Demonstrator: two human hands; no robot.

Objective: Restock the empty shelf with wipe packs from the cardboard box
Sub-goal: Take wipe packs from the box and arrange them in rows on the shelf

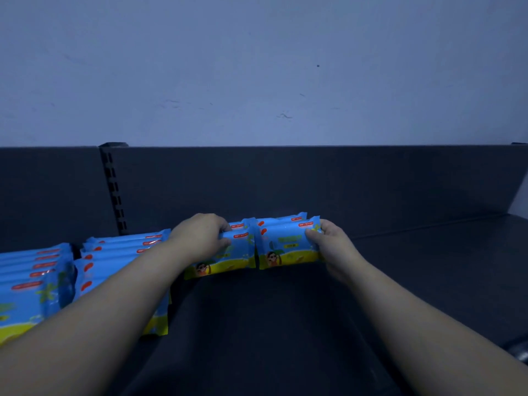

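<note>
the left bunch of wipe packs [228, 257] and the right bunch [285, 247] stand on edge, touching, far on the dark shelf [285, 324]. the left hand [200, 237] grips the first, fingers curled over its top; the right hand [333, 247] grips the second. rows of packs [37, 281] fill the left.

Blue-yellow wipe packs [285, 244] upright — rowed along dark shelf [285, 324].

Pale bluish wall [257, 67], scuffed; small dark spot [318, 65]; dim light.
</note>
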